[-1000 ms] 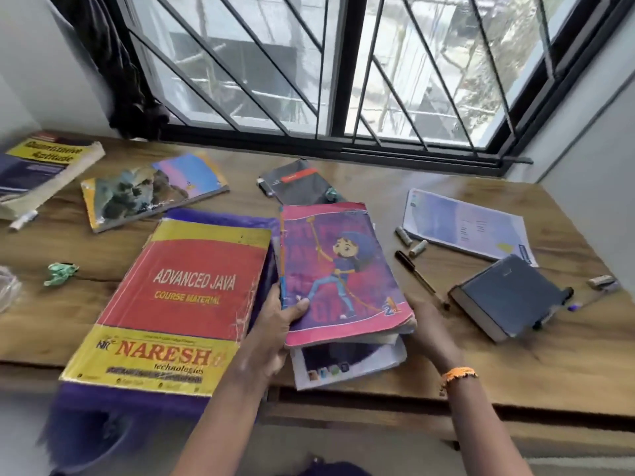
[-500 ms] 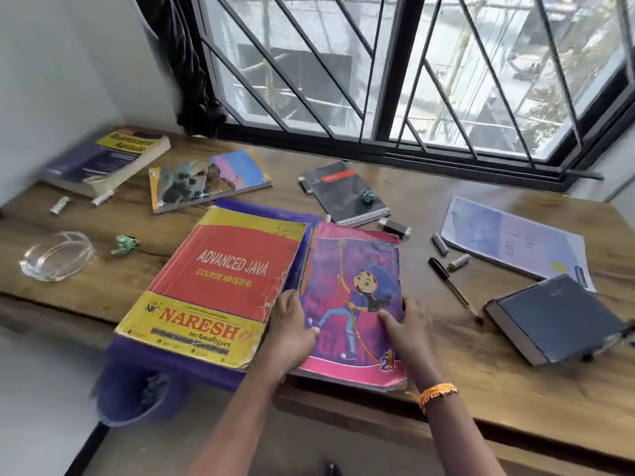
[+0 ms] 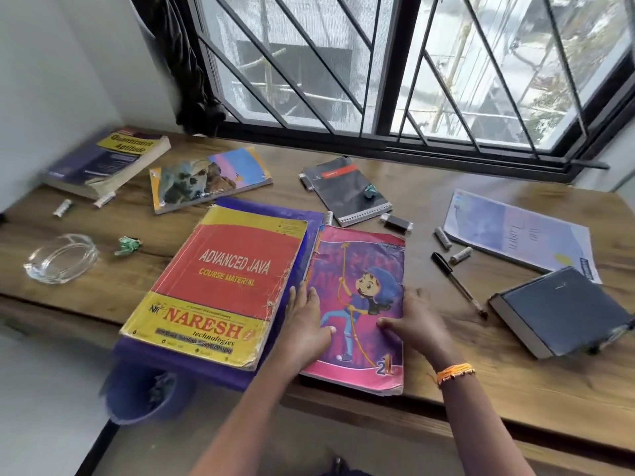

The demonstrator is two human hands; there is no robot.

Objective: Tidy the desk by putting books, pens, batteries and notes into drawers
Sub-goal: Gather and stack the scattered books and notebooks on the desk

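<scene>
Pink cartoon book (image 3: 360, 304) lies under two flat, open-gripped hands, left (image 3: 304, 324) and right (image 3: 417, 324), among six other books.

pen (image 3: 458, 285) right, Java book (image 3: 220, 286) left

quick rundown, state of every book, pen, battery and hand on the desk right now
pink cartoon book: closed, flat, at desk's front edge
left hand: flat on its left side
right hand: flat on its right side
Advanced Java book: closed, lying on a purple folder
spiral notebook: closed, green crumpled scrap on top
black pen: capped, lying loose
two batteries: loose beside the pen
dark diary: closed
</scene>
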